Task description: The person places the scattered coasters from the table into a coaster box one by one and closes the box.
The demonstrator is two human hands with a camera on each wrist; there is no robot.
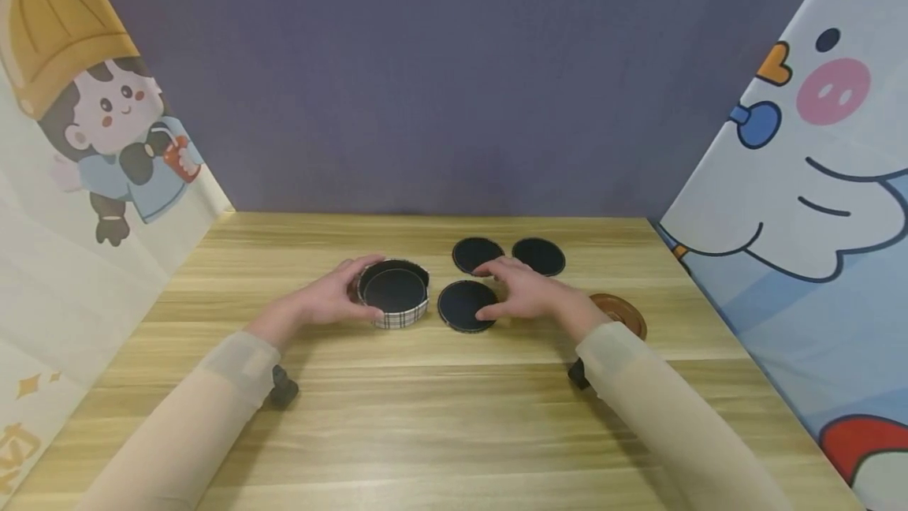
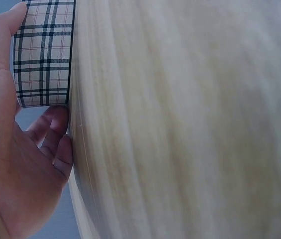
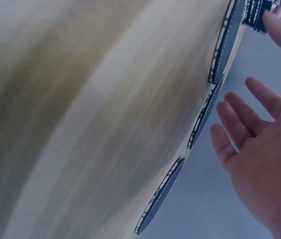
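My left hand (image 1: 351, 294) grips a round plaid holder (image 1: 394, 314) from its left side, thumb at the front and fingers behind; a black coaster (image 1: 394, 290) lies inside it. The left wrist view shows the plaid holder (image 2: 43, 55) between thumb and fingers (image 2: 55, 134). My right hand (image 1: 507, 290) is open, fingers straight, over three black coasters on the table: a near one (image 1: 461, 306) by the thumb and two farther ones (image 1: 474, 252) (image 1: 541, 255). In the right wrist view the coasters (image 3: 205, 112) appear edge-on, with the fingers (image 3: 232, 119) just off them.
A brown round disc (image 1: 624, 312) lies right of my right wrist, partly hidden by it. The wooden table (image 1: 454, 416) is walled by a grey back panel and cartoon-printed side panels (image 1: 801, 203).
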